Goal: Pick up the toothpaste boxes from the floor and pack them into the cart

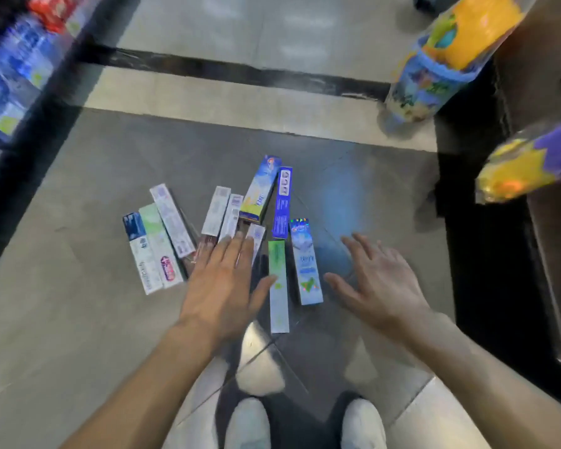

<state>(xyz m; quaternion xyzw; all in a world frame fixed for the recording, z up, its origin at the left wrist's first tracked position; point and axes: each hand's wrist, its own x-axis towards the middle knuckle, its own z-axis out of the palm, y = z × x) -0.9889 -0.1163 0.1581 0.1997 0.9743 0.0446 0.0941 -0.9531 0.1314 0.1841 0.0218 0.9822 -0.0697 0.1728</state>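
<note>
Several toothpaste boxes lie scattered flat on the grey floor in front of my feet. Among them are a green and white box [279, 286], a pale blue box [305, 262], a dark blue box [282, 202] and a blue and yellow box [259, 189]. More white boxes [172, 220] lie to the left. My left hand [222, 280] hovers flat over the middle of the pile, fingers straight, covering part of some boxes. My right hand [378, 283] is spread open just right of the pale blue box, holding nothing. No cart is clearly in view.
A shelf of blue and red packages [17, 66] runs along the left edge. Colourful wrapped goods [447, 53] and a yellow and purple pack [528, 163] hang at the right beside a dark shelf unit [531, 286]. My white shoes [248, 422] stand below the pile.
</note>
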